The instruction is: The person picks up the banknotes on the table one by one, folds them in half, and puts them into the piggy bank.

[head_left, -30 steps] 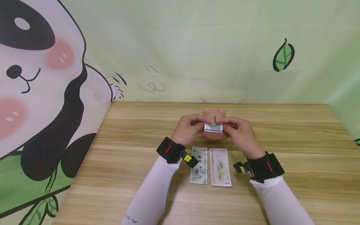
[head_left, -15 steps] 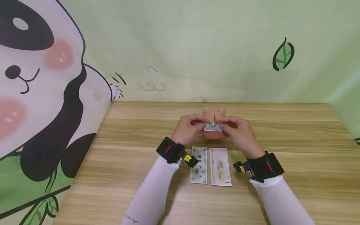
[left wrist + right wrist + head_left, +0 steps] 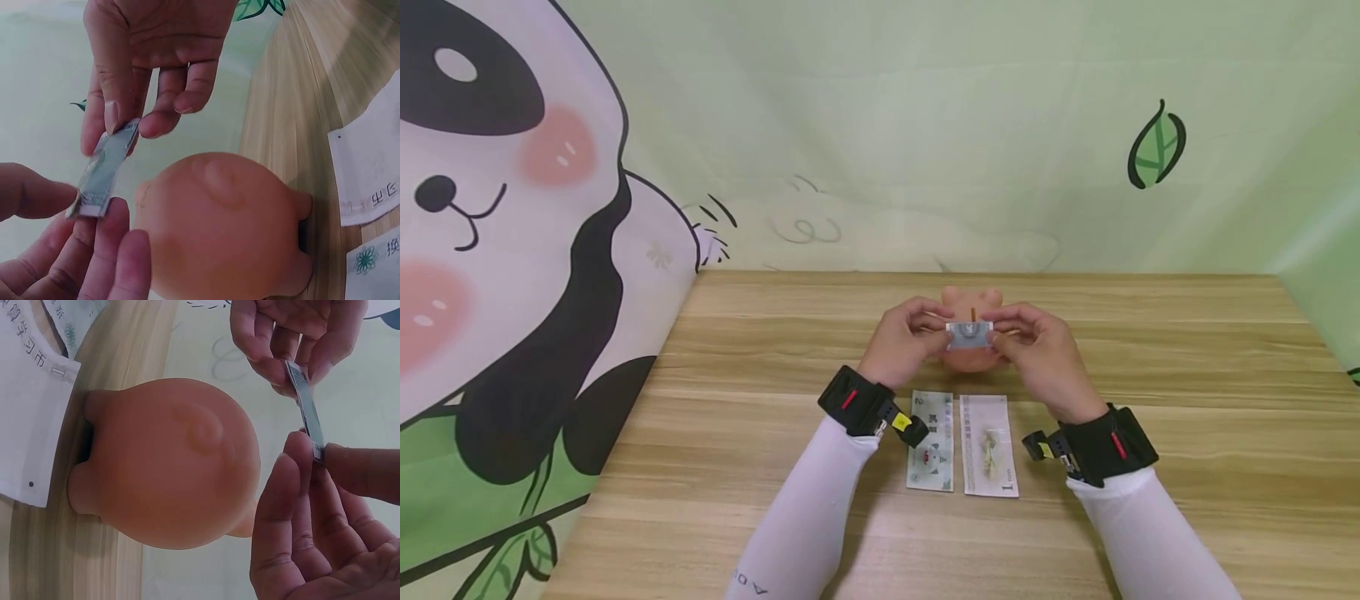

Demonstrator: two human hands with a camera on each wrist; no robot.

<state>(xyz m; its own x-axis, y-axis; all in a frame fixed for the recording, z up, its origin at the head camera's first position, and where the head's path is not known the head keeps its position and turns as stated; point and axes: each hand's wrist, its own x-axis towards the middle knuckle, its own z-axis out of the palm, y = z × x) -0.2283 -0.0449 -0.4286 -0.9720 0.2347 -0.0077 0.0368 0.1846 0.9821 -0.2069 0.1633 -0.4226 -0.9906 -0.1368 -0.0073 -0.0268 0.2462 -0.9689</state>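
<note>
A small folded banknote (image 3: 970, 336), greenish grey with pale ends, stretches between both hands above the piggy bank (image 3: 972, 361). My left hand (image 3: 904, 340) pinches its left end between thumb and fingers; my right hand (image 3: 1037, 348) does likewise at the right end. In the left wrist view the folded banknote (image 3: 106, 169) slants between the two sets of fingertips, apart from the piggy bank (image 3: 225, 231). The piggy bank is orange-pink and stands on the table with its curled tail towards me. A narrow slot (image 3: 973, 314) shows on its top, just beyond the note.
Two flat paper notes lie side by side on the wooden table (image 3: 760, 400) in front of the piggy bank: a green one marked 2 (image 3: 931, 467) and a paler one marked 1 (image 3: 988, 450). A printed panda cloth (image 3: 880, 150) hangs behind the table.
The folded banknote has tipped so its broad face shows more, and its far edge has risen slightly. The fingers of both hands have shifted a little; the piggy bank and flat notes stay put.
</note>
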